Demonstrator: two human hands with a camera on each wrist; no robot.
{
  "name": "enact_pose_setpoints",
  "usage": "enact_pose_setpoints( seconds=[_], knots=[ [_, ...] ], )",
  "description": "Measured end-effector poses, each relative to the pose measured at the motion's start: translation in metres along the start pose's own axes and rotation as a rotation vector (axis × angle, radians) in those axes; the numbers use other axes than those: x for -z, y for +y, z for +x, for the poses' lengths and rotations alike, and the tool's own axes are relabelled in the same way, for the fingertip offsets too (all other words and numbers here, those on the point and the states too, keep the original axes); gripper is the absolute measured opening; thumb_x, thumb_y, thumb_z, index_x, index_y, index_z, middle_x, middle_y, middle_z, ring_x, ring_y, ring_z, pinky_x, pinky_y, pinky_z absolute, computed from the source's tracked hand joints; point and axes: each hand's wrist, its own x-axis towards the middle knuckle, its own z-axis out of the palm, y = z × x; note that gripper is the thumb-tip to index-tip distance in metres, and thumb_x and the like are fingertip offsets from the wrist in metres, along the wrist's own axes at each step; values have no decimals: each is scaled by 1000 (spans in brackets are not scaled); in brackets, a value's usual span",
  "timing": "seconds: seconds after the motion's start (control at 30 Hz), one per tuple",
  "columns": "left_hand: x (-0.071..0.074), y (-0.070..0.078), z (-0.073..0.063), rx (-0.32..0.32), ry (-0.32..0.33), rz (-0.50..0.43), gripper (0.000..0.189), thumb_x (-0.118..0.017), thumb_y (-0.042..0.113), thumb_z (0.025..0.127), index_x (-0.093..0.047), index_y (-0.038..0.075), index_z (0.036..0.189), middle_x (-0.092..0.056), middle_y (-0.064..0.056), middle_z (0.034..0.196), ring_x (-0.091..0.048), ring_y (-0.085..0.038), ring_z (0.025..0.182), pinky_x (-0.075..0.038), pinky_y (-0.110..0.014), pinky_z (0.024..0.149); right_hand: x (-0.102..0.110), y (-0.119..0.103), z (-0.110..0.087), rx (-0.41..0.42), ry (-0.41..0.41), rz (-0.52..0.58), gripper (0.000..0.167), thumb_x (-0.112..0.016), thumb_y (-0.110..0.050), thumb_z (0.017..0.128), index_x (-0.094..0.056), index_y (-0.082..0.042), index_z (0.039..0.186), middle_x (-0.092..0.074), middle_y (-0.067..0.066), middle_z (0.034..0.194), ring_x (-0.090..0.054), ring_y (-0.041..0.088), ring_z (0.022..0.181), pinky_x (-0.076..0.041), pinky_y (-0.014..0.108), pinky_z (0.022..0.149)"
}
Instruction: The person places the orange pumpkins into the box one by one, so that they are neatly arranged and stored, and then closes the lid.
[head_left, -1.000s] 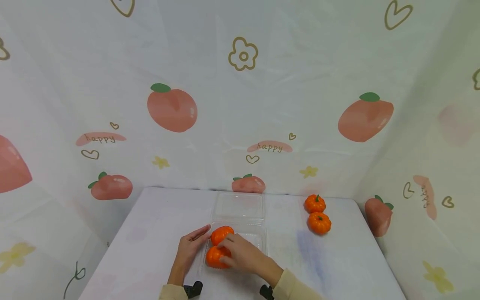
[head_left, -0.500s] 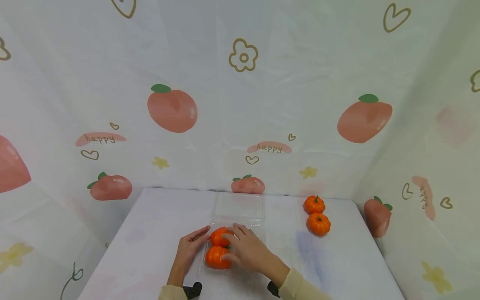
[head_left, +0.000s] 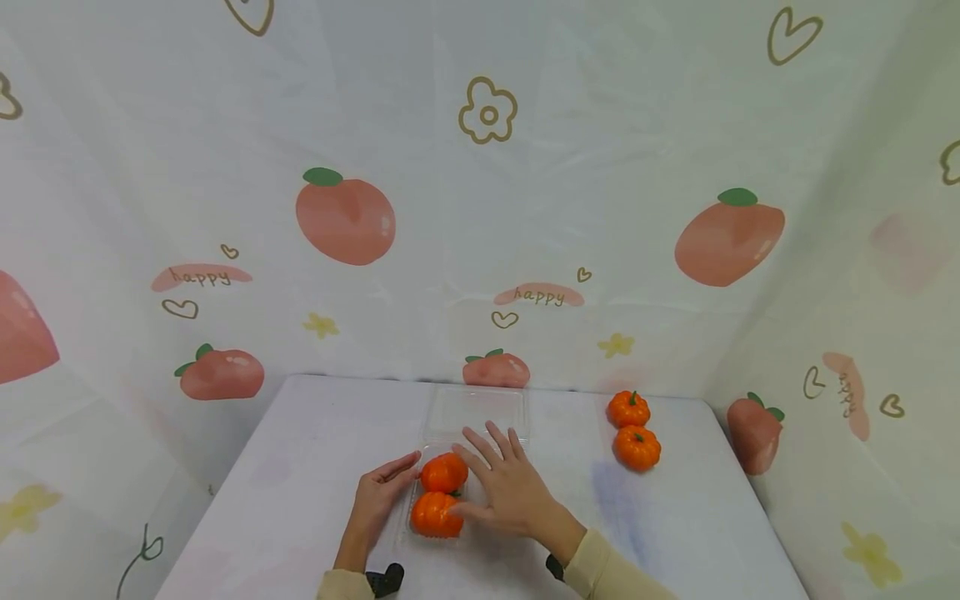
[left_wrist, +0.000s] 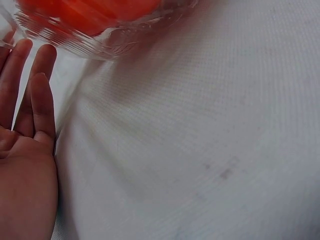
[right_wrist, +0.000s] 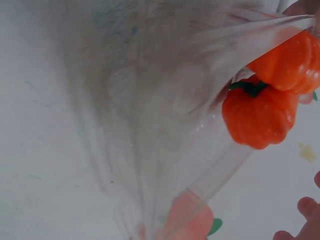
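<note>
Two small orange pumpkins sit in the left half of a clear plastic clamshell box, the far pumpkin point(head_left: 444, 472) behind the near pumpkin point(head_left: 437, 515). The box's lid point(head_left: 480, 414) lies folded back, away from the person. My left hand point(head_left: 380, 498) is at the box's left side, its fingers fairly straight and fingertips right at the clear wall point(left_wrist: 75, 42). Over the right half of the box my right hand point(head_left: 513, 492) is spread, holding nothing, its thumb overlapping the near pumpkin. That hand hides much of the box's right half.
At the back right of the white-covered table point(head_left: 315, 433) stand two more pumpkins, one rear pumpkin point(head_left: 628, 409) and one front pumpkin point(head_left: 637, 448), close together. A printed cloth backdrop point(head_left: 420, 325) rises behind the table and at both sides.
My right hand has let go of the near pumpkin, drawn back to the right and spread its fingers. The left hand has stayed at the box's side.
</note>
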Motion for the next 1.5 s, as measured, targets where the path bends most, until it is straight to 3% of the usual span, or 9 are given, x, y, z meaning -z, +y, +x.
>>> enact_pose_setpoints(
  seconds=[0.27, 0.6, 0.97, 1.17, 1.5],
  knots=[
    [3, 3, 1, 19, 4, -2, 42, -76, 35, 92, -72, 15, 129, -72, 0, 132, -63, -15, 132, -51, -22, 107, -4, 14, 0, -41, 9, -58, 86, -49, -75, 91, -32, -27, 161, -25, 5, 170, -27, 41, 155, -29, 67, 121],
    [1, 3, 2, 29, -2, -4, 44, -76, 35, 91, -72, 15, 129, -72, 0, 132, -62, -17, 133, -51, -22, 106, -11, 33, -6, -104, 22, -18, 86, -49, -74, 92, -33, -25, 160, -26, 10, 169, -27, 42, 154, -25, 69, 122],
    [2, -3, 5, 58, -12, -41, 46, -79, 38, 88, -73, 17, 128, -72, 2, 131, -61, -19, 134, -51, -26, 108, -5, 57, -15, -249, -39, 13, 89, -52, -73, 91, -27, -26, 162, -16, 10, 172, -18, 43, 157, -15, 68, 126],
    [3, -3, 5, 54, -10, -38, 47, -80, 39, 87, -72, 17, 128, -72, 2, 131, -61, -20, 134, -50, -28, 109, -5, 70, -21, -277, 22, 16, 87, -55, -72, 90, -34, -23, 160, -24, 13, 169, -23, 45, 154, -18, 70, 124],
    [3, -4, 5, 55, -8, -37, 44, -79, 36, 89, -73, 16, 128, -72, 1, 131, -62, -16, 132, -52, -23, 106, -1, 93, -35, -368, 27, 29, 84, -59, -65, 90, -39, -19, 157, -27, 17, 168, -23, 48, 153, -16, 72, 123]
  ],
)
